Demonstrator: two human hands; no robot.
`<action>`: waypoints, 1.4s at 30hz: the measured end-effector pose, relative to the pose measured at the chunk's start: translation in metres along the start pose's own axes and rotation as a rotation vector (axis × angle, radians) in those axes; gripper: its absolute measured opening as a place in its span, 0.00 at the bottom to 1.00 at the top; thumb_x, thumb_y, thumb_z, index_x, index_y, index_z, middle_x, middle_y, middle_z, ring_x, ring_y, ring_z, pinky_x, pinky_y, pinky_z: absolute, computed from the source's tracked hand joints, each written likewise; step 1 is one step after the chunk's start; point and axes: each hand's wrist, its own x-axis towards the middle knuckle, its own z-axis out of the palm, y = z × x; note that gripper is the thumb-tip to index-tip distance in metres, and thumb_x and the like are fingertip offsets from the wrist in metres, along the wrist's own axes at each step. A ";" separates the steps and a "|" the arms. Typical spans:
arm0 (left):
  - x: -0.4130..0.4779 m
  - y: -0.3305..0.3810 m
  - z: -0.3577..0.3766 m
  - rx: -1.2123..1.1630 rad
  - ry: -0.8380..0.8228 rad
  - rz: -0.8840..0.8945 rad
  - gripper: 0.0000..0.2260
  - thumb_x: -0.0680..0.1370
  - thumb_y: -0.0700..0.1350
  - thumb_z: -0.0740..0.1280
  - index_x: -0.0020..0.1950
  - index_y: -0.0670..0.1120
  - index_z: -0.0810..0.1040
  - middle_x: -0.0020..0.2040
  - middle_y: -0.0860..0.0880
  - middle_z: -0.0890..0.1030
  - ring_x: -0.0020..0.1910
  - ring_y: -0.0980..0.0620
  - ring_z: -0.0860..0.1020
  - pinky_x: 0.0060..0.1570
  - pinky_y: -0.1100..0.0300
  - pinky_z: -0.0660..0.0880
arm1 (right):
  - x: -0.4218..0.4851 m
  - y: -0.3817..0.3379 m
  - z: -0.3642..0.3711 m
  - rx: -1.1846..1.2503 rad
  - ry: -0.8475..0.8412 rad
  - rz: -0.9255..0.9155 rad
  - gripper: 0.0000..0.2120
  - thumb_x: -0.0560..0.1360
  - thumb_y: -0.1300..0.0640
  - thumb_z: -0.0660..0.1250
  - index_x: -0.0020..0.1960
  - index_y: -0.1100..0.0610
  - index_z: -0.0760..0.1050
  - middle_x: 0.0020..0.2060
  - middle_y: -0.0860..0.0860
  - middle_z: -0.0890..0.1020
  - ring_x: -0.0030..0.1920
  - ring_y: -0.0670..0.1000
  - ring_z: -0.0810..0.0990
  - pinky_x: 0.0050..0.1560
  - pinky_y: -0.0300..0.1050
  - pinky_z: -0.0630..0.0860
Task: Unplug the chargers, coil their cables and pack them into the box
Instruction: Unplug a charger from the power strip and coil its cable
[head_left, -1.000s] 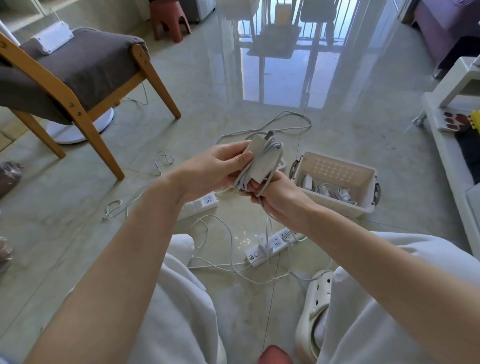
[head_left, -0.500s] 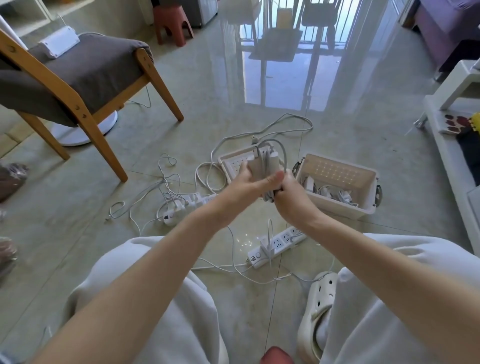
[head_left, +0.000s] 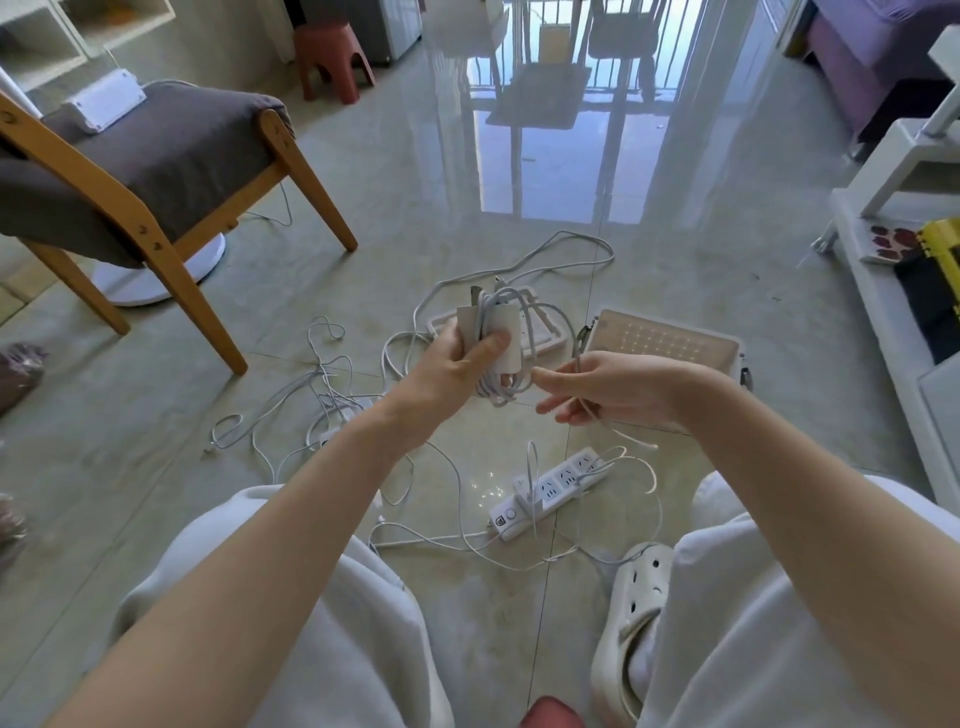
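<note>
Currently left hand (head_left: 452, 374) is gripping charger (head_left: 501, 327) upright, thumb pinning the wound loops so they are not slipping. Right hand (head_left: 613, 387) is pinching the loose cable (head_left: 615, 432) tail, likely feeding the last turn. Box (head_left: 675, 332) is sitting just behind right hand, handy for drop-in. Strip (head_left: 550, 486) is lying below the hands.

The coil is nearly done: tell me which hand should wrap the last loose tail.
Right. The right hand pinches the cable tail just beside the coil. The left hand grips the charger with the coil round it, so it is busy steadying that.
</note>
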 end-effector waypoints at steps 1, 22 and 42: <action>0.000 -0.001 -0.001 -0.007 0.007 -0.010 0.03 0.81 0.44 0.60 0.53 0.49 0.71 0.54 0.40 0.77 0.54 0.43 0.76 0.61 0.43 0.72 | 0.000 0.001 0.001 -0.087 0.044 0.062 0.34 0.65 0.35 0.63 0.61 0.58 0.72 0.54 0.52 0.79 0.48 0.48 0.77 0.54 0.42 0.75; -0.005 0.008 -0.021 -0.077 -0.388 -0.047 0.27 0.70 0.62 0.66 0.60 0.45 0.73 0.45 0.49 0.82 0.42 0.53 0.80 0.40 0.62 0.77 | 0.007 0.001 0.026 -0.500 0.040 -0.304 0.12 0.77 0.50 0.63 0.36 0.50 0.76 0.30 0.51 0.76 0.29 0.51 0.70 0.35 0.41 0.71; 0.002 -0.031 -0.002 0.902 0.197 -0.152 0.25 0.76 0.57 0.65 0.61 0.39 0.65 0.55 0.40 0.77 0.53 0.40 0.77 0.48 0.50 0.74 | -0.010 -0.011 0.066 -0.479 0.238 -0.277 0.13 0.81 0.59 0.52 0.64 0.59 0.63 0.41 0.49 0.79 0.43 0.50 0.79 0.46 0.45 0.77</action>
